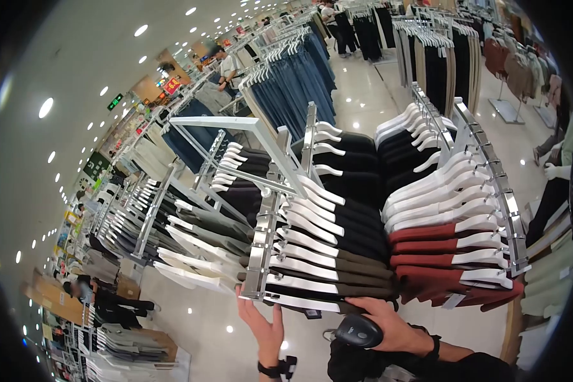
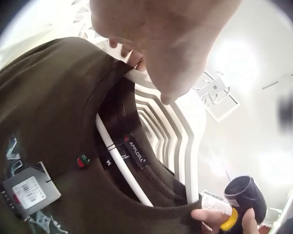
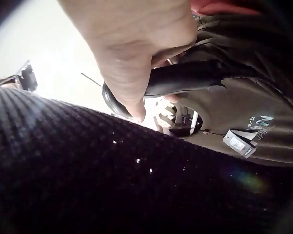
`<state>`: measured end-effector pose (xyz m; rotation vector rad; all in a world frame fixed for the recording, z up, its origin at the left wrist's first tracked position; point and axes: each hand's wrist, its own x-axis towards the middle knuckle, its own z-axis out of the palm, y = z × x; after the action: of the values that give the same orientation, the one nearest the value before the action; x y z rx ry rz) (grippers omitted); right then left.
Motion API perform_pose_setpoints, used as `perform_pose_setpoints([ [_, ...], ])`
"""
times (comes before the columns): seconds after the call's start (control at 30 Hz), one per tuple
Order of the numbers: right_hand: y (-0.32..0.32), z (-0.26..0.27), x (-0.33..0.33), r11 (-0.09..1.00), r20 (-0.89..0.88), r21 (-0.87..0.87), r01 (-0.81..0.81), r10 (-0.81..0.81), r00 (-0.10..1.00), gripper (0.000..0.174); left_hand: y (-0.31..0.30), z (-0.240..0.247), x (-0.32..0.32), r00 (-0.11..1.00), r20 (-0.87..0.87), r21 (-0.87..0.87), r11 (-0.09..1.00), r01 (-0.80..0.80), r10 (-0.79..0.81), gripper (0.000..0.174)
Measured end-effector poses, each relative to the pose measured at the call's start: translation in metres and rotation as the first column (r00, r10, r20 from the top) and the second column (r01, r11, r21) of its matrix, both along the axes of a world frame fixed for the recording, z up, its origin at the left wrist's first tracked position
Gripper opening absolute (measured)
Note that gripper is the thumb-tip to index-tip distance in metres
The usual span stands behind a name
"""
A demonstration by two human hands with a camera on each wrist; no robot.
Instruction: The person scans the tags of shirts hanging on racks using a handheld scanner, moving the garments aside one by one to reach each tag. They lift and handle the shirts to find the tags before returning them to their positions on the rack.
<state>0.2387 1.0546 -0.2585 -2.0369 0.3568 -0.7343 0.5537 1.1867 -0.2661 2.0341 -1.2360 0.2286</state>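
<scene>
My right hand (image 1: 391,325) grips a black handheld barcode scanner (image 1: 358,331), whose yellow trigger shows in the left wrist view. Its fingers are right at the collar of the front dark olive shirt (image 2: 63,112). That shirt hangs on a white hanger (image 1: 302,302) at the near end of the rack. It carries a hanging price tag (image 2: 29,192) with a barcode and a small chest print. Beside the rail's end, my left hand (image 1: 264,328) reaches up with its fingers extended, the thumb lying at the white hangers' necks.
A metal rail (image 1: 261,254) bears a row of black and olive tops. Red shirts (image 1: 426,277) hang on the parallel rail at the right. White garments (image 1: 197,267) hang to the left. Trousers racks (image 1: 293,83) and several people stand farther back on the shiny floor.
</scene>
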Motion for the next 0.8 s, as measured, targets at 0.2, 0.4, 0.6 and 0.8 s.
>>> perform_pose_setpoints([
  [0.2,0.007,0.003,0.007,0.998,-0.065,-0.069,0.017,-0.021,0.998,0.059,-0.026,0.010,-0.013,0.993,0.085,0.100,0.992,0.074,-0.082,0.073],
  [0.4,0.006,0.023,0.002,0.990,-0.099,-0.136,0.022,-0.036,0.994,0.054,-0.011,-0.001,-0.009,0.992,0.113,0.012,0.998,0.055,-0.056,0.055],
  [0.6,0.016,0.046,0.022,0.987,-0.044,-0.134,0.086,-0.093,0.995,0.054,-0.007,0.028,0.013,0.956,0.050,0.030,0.957,0.289,-0.290,0.032],
  [0.8,0.044,0.062,0.080,0.970,-0.043,-0.166,0.179,-0.188,0.981,0.055,-0.002,0.039,0.026,0.872,-0.018,0.038,0.871,0.489,-0.489,0.032],
])
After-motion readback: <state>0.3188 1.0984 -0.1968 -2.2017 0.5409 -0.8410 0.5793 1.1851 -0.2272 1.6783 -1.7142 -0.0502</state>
